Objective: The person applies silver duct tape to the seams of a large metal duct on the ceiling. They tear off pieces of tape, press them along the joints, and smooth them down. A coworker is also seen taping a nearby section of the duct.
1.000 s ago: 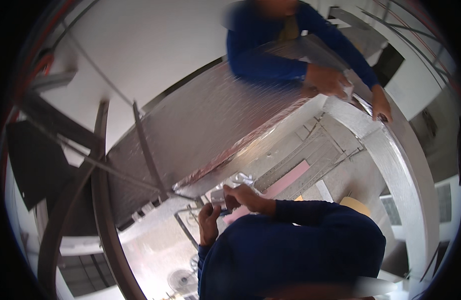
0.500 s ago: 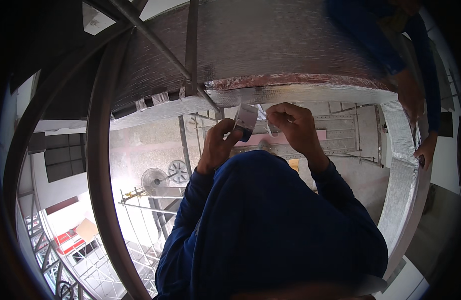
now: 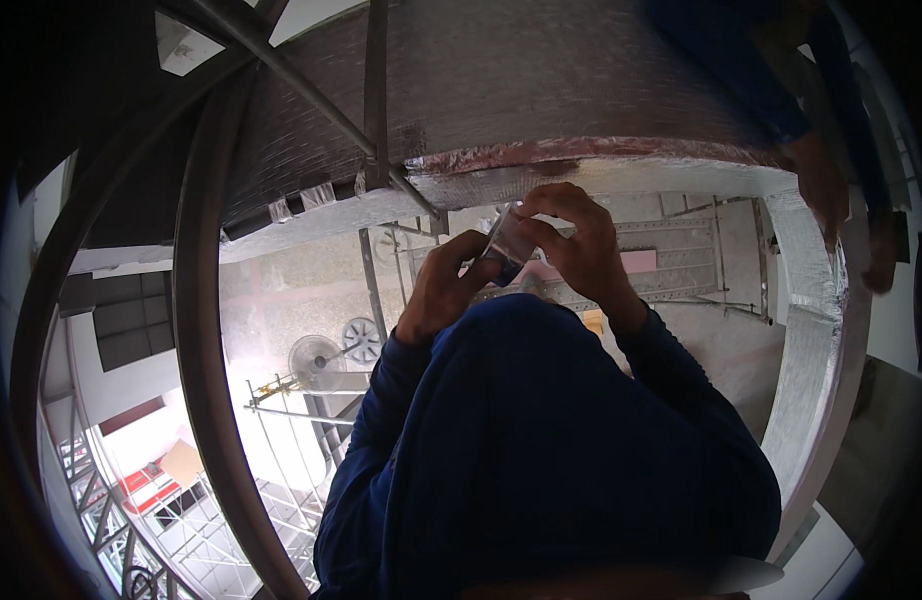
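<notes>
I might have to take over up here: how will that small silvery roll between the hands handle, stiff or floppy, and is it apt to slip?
The small silvery roll probably feels light, since the fingers of the left hand and right hand pinch it easily. Its shiny surface suggests some slipperiness. Being round, it would likely roll if set down.

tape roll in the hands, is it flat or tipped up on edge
Tipped up on edge. The silvery tape roll stands slanted between the left hand and right hand, in front of the foil-wrapped duct.
</notes>
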`<state>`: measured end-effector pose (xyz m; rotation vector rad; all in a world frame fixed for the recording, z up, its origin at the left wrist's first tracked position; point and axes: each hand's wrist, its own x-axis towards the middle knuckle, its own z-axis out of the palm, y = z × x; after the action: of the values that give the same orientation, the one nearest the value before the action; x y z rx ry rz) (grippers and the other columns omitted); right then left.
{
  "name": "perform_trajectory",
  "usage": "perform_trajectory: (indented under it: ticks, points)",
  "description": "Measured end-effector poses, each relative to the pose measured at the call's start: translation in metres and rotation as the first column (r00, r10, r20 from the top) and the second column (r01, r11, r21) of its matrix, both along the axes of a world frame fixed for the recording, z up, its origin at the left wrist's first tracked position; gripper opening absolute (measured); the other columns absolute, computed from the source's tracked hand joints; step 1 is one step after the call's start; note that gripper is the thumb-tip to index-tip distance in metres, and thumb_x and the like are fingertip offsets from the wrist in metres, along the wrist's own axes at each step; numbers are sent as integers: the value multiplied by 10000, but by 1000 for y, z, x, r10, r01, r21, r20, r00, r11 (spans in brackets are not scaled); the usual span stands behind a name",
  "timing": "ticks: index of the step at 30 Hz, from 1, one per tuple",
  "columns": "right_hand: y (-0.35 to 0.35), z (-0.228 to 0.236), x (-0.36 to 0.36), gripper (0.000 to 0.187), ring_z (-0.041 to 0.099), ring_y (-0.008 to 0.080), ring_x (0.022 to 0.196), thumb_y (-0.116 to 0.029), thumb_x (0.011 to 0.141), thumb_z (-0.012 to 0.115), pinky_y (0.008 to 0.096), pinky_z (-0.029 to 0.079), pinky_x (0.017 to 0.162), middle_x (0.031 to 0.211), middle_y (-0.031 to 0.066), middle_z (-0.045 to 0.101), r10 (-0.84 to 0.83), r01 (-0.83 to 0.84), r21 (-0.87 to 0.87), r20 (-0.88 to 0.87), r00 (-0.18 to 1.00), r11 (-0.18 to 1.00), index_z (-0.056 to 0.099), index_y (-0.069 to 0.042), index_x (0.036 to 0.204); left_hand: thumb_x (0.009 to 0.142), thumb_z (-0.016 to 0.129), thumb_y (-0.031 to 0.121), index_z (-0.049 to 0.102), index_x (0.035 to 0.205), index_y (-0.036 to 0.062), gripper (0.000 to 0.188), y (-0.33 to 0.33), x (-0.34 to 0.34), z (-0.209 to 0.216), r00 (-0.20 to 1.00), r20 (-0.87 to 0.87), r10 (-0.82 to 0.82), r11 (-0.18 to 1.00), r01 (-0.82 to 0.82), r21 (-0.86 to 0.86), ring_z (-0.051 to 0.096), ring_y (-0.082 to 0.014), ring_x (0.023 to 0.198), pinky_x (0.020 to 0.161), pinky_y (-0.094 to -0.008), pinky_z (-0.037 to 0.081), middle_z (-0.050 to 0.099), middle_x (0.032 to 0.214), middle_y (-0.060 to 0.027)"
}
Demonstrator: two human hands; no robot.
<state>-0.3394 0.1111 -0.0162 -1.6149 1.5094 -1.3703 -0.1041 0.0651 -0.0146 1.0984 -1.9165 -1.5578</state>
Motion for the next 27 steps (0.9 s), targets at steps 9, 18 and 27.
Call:
perform_trajectory:
  ticks: [9, 18, 27]
  points:
    - [6, 19, 3, 160, 758, 186, 859, -87, 934, 833, 330, 607, 770, 990, 104, 787, 65, -92, 163, 168, 984, 982, 781, 0, 1057, 977, 749, 182, 693, 1037, -28, 226, 6, -17, 8, 997, 62, 46, 983, -35, -178, 718, -378, 833, 763, -455, 535, 736, 920, -236]
    - [4, 11, 8, 131, 753, 210, 847, -89, 952, 824, 349, 598, 746, 954, 109, 756, 34, -25, 165, -49, 998, 986, 751, 9, 1002, 975, 745, 189, 683, 986, -27, 225, 9, -22, 8, 996, 72, 61, 973, -43, -229, 684, -414, 787, 736, -485, 515, 710, 863, -233]
    - [5, 9, 10, 95, 723, 178, 821, -62, 998, 777, 352, 577, 727, 932, 102, 751, 50, -57, 169, 49, 998, 984, 708, 0, 980, 1004, 706, 212, 667, 927, -40, 267, 9, -24, 11, 991, 63, 116, 986, -107, -128, 669, -314, 625, 617, -437, 495, 681, 741, -207]
